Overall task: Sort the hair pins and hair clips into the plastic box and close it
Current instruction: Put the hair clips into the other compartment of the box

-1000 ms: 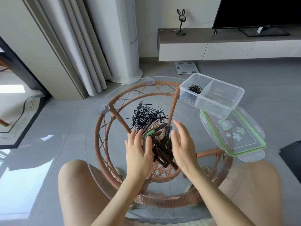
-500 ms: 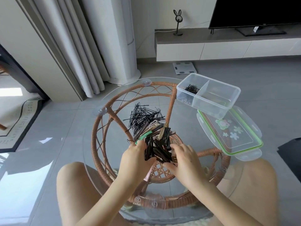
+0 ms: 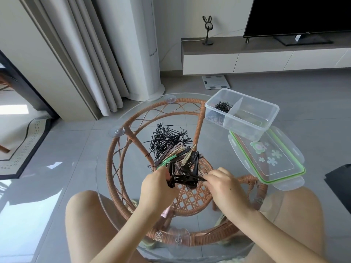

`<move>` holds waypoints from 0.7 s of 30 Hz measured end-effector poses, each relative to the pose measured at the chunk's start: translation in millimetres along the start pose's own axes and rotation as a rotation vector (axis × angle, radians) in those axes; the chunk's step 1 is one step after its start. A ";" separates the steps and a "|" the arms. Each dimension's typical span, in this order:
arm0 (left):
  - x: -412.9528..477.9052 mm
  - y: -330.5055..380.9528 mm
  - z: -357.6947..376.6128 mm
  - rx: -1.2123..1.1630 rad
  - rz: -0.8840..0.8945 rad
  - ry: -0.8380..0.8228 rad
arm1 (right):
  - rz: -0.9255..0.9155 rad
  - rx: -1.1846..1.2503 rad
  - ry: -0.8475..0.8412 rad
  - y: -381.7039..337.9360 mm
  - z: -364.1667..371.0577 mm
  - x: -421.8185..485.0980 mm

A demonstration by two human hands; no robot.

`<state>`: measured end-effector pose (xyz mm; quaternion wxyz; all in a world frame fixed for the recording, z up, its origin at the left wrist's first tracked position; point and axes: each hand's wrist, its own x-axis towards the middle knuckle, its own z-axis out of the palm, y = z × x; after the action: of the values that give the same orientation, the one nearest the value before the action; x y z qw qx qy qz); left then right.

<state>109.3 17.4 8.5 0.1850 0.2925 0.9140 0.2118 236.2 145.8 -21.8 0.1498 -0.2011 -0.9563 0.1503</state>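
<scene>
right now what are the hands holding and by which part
The left hand grips the bunch of dark hair clips at its near left edge. The right hand pinches the same bunch at its near right edge.

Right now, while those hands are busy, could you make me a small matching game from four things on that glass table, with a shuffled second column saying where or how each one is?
Things
1. plastic box
2. lid
3. loose hair pins
4. hair clips

States
A. gripped by the left hand and the right hand
B. green-rimmed, flower print, lying flat on the glass table
C. open, some black pins in the left compartment as the camera sees it
D. black heap on the glass, just beyond the clips

Pairs: 1-C, 2-B, 3-D, 4-A
</scene>
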 end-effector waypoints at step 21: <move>26.2 57.2 -78.2 -0.319 0.027 -0.075 | 0.232 -0.415 -0.090 120.4 -141.8 122.2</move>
<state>79.4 54.0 97.1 0.2601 0.2792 0.8572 0.3459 219.4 335.8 93.1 0.0443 -0.3291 -0.9429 -0.0243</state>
